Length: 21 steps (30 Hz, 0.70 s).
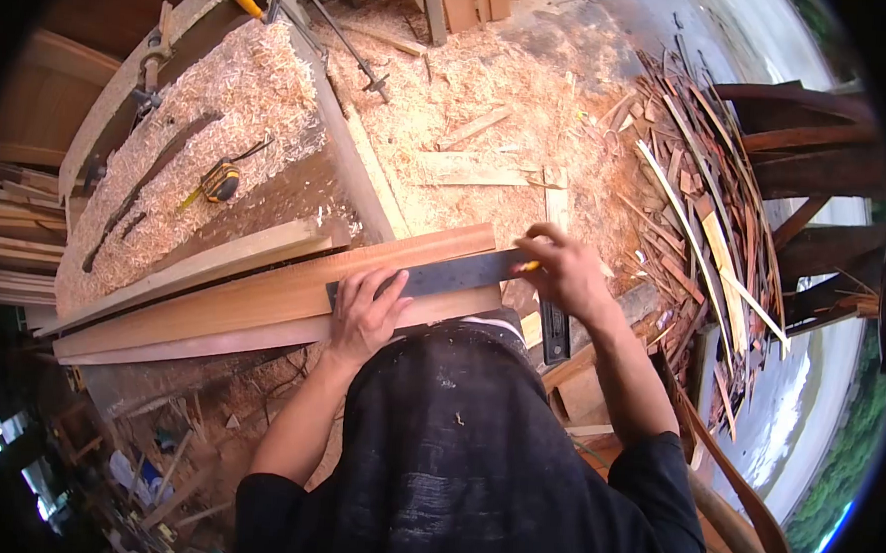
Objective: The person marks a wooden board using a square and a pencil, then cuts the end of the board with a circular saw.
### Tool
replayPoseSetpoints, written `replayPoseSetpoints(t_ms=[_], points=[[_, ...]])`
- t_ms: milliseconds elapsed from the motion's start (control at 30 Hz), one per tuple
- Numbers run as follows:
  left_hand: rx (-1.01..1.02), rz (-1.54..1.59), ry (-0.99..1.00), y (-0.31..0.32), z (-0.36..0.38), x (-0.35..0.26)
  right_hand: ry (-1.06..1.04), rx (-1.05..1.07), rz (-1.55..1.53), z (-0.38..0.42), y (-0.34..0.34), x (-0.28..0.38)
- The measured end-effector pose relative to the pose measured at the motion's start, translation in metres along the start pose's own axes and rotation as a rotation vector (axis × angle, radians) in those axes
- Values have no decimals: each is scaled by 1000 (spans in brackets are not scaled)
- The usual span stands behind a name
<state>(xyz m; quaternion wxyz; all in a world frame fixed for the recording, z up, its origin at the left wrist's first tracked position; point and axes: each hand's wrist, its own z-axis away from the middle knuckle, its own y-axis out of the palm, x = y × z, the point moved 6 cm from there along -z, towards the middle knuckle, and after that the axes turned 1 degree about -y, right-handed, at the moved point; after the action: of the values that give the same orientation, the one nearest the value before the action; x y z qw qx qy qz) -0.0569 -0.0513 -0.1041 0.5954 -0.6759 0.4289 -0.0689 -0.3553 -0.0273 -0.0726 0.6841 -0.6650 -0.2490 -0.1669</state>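
Observation:
A long reddish-brown board (292, 291) and a paler plank (189, 337) lie side by side across the bench in front of me. The dark metal blade of a square (460, 271) rests over them near their right ends. My left hand (364, 312) presses on the blade's left end, fingers spread and lying flat. At the blade's other end, my right hand (565, 273) is closed around a yellow pencil (527, 267), mostly hidden by the fingers. Below this hand a dark slotted piece (555, 334) points down past the board ends.
On the shavings-covered bench lie a tape measure (222, 181), a curved dark strip (147, 181) and another plank (193, 271). A yellow-handled tool (250, 5) sits at the bench's far end. Wood shavings (521, 130) cover the floor, with a heap of offcuts (702, 200) at right.

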Motion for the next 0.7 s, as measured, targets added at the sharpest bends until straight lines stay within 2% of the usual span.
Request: replayPoseSetpoints(t_ms=[67, 700], points=[[-11, -9, 1, -2, 0, -1, -122, 110, 79, -1, 17, 23], [-59, 53, -14, -8, 3, 7, -105, 75, 31, -3, 29, 12]])
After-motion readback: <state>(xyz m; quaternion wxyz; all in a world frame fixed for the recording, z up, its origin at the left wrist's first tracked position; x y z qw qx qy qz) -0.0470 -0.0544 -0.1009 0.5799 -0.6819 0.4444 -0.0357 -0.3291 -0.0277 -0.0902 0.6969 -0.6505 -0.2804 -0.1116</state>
